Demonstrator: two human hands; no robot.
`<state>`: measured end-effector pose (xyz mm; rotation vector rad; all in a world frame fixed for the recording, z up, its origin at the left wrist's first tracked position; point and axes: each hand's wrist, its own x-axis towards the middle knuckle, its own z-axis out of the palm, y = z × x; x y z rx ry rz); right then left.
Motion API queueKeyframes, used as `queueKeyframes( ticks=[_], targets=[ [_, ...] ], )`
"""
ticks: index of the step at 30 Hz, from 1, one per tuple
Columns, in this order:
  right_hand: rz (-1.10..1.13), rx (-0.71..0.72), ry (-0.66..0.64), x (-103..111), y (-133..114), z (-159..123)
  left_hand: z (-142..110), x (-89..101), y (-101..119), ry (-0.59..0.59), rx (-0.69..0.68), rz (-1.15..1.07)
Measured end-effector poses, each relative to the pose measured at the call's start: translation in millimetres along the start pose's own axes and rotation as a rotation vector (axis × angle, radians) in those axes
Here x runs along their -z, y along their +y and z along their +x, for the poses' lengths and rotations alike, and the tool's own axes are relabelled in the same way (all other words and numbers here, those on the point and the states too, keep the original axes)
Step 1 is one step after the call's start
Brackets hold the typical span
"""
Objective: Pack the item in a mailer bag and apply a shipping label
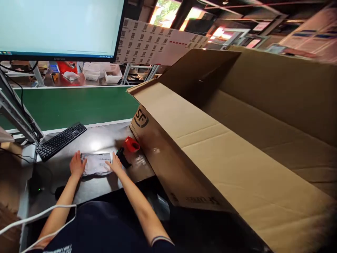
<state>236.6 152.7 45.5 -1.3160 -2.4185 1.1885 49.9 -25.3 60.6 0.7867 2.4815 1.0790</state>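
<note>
A flat white and grey plastic mailing bag (96,164) with a printed label lies on the metal worktop in front of me. My left hand (77,165) is at its left edge, thumb on the top face and fingers along the side. At the right edge, my right hand (115,163) has its thumb over the label side. Between them the two hands hold the bag by its sides. Just beyond my right hand are a black tool (123,157), partly hidden, and a red tape roll (132,144).
A large open cardboard box (168,151) fills the right side, its flap folded outward. A black keyboard (61,140) lies at the left below a monitor (60,28). Behind the worktop (105,135) runs a green conveyor belt (79,105), with white baskets (113,74) beyond.
</note>
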Motion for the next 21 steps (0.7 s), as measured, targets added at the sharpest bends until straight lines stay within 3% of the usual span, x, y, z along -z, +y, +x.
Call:
queueKeyframes(
  ticks=[3,5,7,9,12,14,17,19,21],
  targets=[
    [-0.124,0.126,-0.029,-42.7,24.5,-19.0,-19.4,-38.9,-20.1,-0.253,-0.234,0.381],
    [-0.253,0.194,-0.119,-65.6,38.7,-22.7,-27.5,-65.1,-35.8,-0.38,-0.242,0.6],
    [-0.399,0.171,-0.188,-82.4,50.0,-19.7,-29.5,-82.6,-50.0,-0.421,-0.175,0.675],
    [-0.474,0.114,-0.216,-89.5,56.5,-12.3,-25.6,-88.4,-58.2,-0.446,-0.159,0.682],
    [-0.484,0.111,-0.213,-81.6,56.0,-1.7,-18.5,-77.3,-60.5,-0.488,-0.183,0.665],
    [-0.47,0.15,-0.134,-72.6,51.6,-1.9,-24.6,-59.7,-63.4,-0.357,-0.204,0.639],
    [-0.369,0.413,-0.09,-76.3,40.2,-20.6,-63.5,-20.0,-79.2,0.135,-0.136,0.513],
    [-0.239,0.676,-0.271,-96.0,27.4,-40.4,-103.0,9.7,-94.6,0.446,-0.007,0.419],
    [-0.121,0.902,-0.58,-123.5,10.4,-56.4,-137.6,33.1,-107.0,0.608,0.15,0.287]
  ],
)
